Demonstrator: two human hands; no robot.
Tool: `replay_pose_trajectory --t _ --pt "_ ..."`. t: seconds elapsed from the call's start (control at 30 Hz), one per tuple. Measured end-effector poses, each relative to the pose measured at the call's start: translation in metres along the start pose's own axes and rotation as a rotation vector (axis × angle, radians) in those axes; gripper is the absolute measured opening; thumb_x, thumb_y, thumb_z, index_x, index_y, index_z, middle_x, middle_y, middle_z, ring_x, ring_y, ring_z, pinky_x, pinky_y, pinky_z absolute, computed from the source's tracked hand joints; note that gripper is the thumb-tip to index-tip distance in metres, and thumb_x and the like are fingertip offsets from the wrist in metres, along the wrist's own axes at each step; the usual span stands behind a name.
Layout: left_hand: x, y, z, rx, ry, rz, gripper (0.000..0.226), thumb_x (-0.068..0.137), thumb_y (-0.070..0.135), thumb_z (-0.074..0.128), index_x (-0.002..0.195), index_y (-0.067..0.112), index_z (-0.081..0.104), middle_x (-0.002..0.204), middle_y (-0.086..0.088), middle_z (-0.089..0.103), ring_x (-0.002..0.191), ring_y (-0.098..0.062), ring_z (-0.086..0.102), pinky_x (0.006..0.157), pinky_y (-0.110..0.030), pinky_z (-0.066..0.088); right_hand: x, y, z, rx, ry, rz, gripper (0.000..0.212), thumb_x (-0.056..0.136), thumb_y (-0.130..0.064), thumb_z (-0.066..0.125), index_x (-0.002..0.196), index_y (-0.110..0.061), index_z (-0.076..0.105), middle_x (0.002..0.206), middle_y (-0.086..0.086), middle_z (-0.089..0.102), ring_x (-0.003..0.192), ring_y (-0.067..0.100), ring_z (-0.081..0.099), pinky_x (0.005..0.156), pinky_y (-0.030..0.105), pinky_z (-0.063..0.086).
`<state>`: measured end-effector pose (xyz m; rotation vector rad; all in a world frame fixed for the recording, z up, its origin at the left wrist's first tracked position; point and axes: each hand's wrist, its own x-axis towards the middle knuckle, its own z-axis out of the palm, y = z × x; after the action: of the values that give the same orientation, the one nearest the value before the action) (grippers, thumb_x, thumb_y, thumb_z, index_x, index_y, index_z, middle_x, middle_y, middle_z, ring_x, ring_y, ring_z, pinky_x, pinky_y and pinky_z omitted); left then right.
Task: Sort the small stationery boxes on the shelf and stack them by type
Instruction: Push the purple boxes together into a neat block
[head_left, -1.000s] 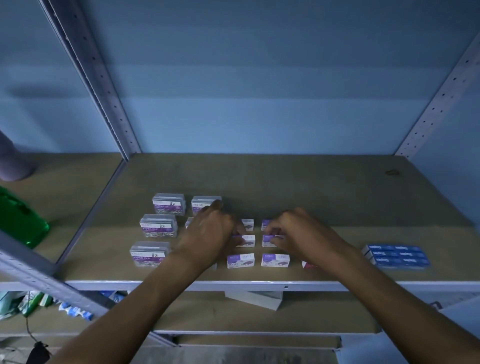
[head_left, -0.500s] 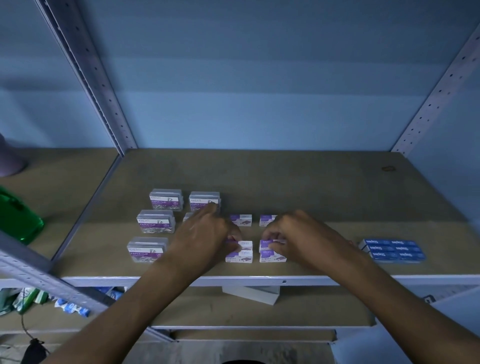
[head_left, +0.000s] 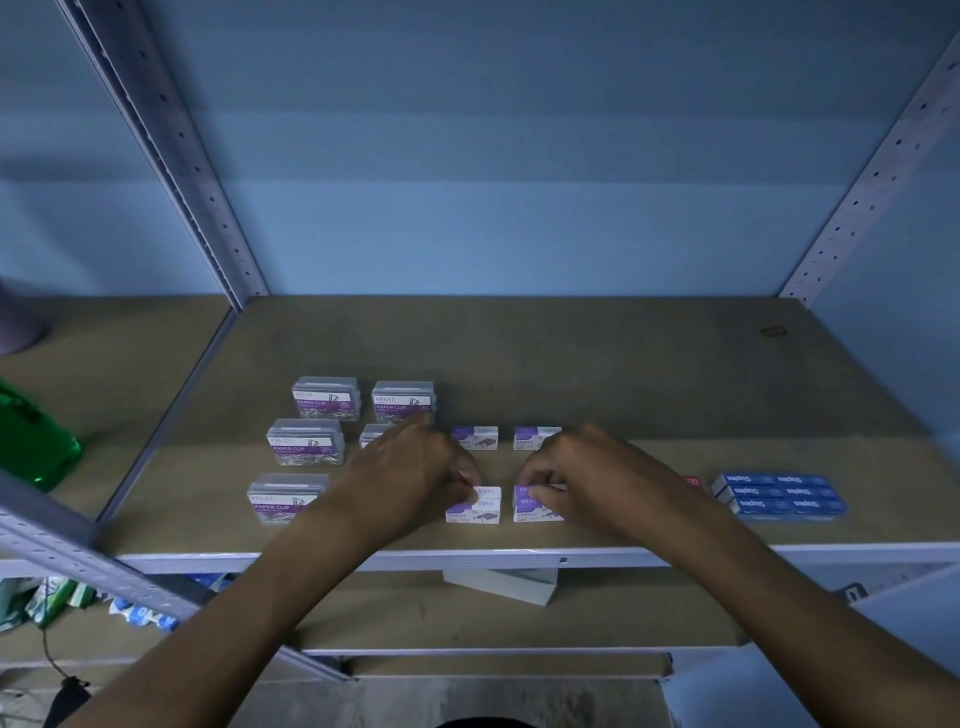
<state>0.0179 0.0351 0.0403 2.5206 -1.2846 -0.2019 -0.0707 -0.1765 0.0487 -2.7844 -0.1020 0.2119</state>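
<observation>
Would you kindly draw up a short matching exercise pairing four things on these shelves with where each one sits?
Things:
1. blue staples boxes
2. clear paper clip boxes
3. green plastic object
4. left hand

Places:
A. neighbouring shelf bay, far left
B. right end of the shelf
C. left part of the shelf
D. on a front purple-and-white staples stack

Pairs: 1-B, 2-C, 3-A, 4-D

Clear plastic boxes (head_left: 325, 399) at shelf left: purple labels read "KREATI" and "PAPER CLIP"; finer print too small. Small white-purple boxes (head_left: 474, 437) mid-shelf: "STAPLES", same word on front stacked pair (head_left: 474, 511); "KREATI" on right stack (head_left: 530, 506). Blue boxes (head_left: 779, 493) at right: "Staples" in white, printed upside down. Red box (head_left: 691, 480) beside them: marking unreadable.
</observation>
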Motion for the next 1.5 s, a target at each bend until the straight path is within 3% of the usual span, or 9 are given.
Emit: replay_pose_trajectory --t 0.2,0.33,0.53,0.7,0.8,1.03,1.2,1.4,1.5 --pt "0.002 0.003 -0.004 -0.045 -0.036 0.011 0.021 0.081 0.043 0.074 0.101 0.037 0.074 0.099 0.018 0.074 0.087 -0.002 0.066 0.077 -0.027 0.058 -0.004 0.002 -0.004 0.004 -0.024 0.009 0.033 0.084 -0.049 0.071 0.113 -0.034 0.073 0.107 -0.014 0.073 0.087 0.006 0.065 0.075 0.032 0.059" --pt "0.0 0.004 -0.006 0.017 -0.024 0.031 0.031 0.076 0.052 0.074 0.106 0.042 0.071 0.105 0.022 0.071 0.096 -0.005 0.061 0.08 -0.027 0.057 -0.006 0.007 -0.004 -0.031 -0.028 0.036 0.039 0.075 -0.044 0.076 0.112 -0.033 0.07 0.108 -0.015 0.071 0.09 0.006 0.065 0.077 0.036 0.059" --pt "0.002 -0.003 0.006 0.065 -0.012 -0.012 0.033 0.074 0.059 0.071 0.105 0.048 0.068 0.108 0.021 0.069 0.098 -0.006 0.062 0.079 -0.031 0.059 -0.003 0.009 0.001 -0.059 -0.045 0.057 0.028 0.08 -0.04 0.075 0.106 -0.033 0.073 0.102 -0.011 0.072 0.08 0.009 0.065 0.071 0.036 0.061" --pt "0.002 -0.001 0.008 0.068 0.019 -0.004 0.029 0.076 0.054 0.073 0.102 0.042 0.072 0.106 0.019 0.07 0.099 -0.007 0.062 0.079 -0.024 0.055 -0.003 0.009 0.004 -0.048 -0.035 0.052 0.032 0.082 -0.04 0.076 0.113 -0.032 0.074 0.109 -0.009 0.074 0.085 0.011 0.067 0.074 0.036 0.061" --pt "0.004 -0.003 0.011 0.073 0.012 -0.018 0.032 0.074 0.06 0.071 0.103 0.048 0.069 0.106 0.022 0.069 0.098 -0.007 0.062 0.079 -0.031 0.059 -0.002 0.009 0.006 -0.047 -0.027 0.045 0.033 0.082 -0.04 0.076 0.114 -0.033 0.074 0.111 -0.009 0.074 0.086 0.011 0.068 0.075 0.035 0.061" --pt "0.011 0.007 0.011 0.037 0.026 0.02 0.028 0.076 0.051 0.074 0.101 0.038 0.074 0.102 0.017 0.072 0.094 -0.009 0.058 0.071 -0.015 0.043 -0.004 0.007 0.003 -0.039 -0.035 0.008 0.028 0.086 -0.035 0.075 0.113 -0.028 0.077 0.106 -0.005 0.076 0.08 0.011 0.066 0.07 0.032 0.06" --pt "0.013 0.004 0.013 0.009 -0.017 0.034 0.027 0.076 0.052 0.074 0.099 0.039 0.074 0.096 0.02 0.073 0.086 -0.005 0.06 0.074 -0.028 0.057 -0.003 0.008 0.006 -0.04 -0.026 -0.014 0.023 0.085 -0.03 0.073 0.107 -0.026 0.078 0.096 -0.003 0.076 0.074 0.012 0.065 0.067 0.035 0.059" --pt "0.013 0.006 0.003 0.04 0.026 0.058 0.028 0.076 0.055 0.072 0.095 0.034 0.074 0.094 0.016 0.072 0.084 -0.007 0.059 0.073 -0.027 0.054 -0.002 0.01 -0.005 0.022 0.013 0.018 0.036 0.079 -0.048 0.076 0.11 -0.031 0.073 0.104 -0.014 0.073 0.087 0.005 0.066 0.077 0.034 0.059" --pt "0.017 0.002 -0.01 0.034 0.124 0.014 0.027 0.078 0.051 0.072 0.1 0.035 0.072 0.101 0.011 0.071 0.092 -0.011 0.059 0.074 -0.023 0.051 0.004 0.012 -0.019 0.037 0.098 0.003 0.029 0.082 -0.044 0.075 0.108 -0.032 0.072 0.103 -0.014 0.069 0.092 0.006 0.064 0.081 0.036 0.057"
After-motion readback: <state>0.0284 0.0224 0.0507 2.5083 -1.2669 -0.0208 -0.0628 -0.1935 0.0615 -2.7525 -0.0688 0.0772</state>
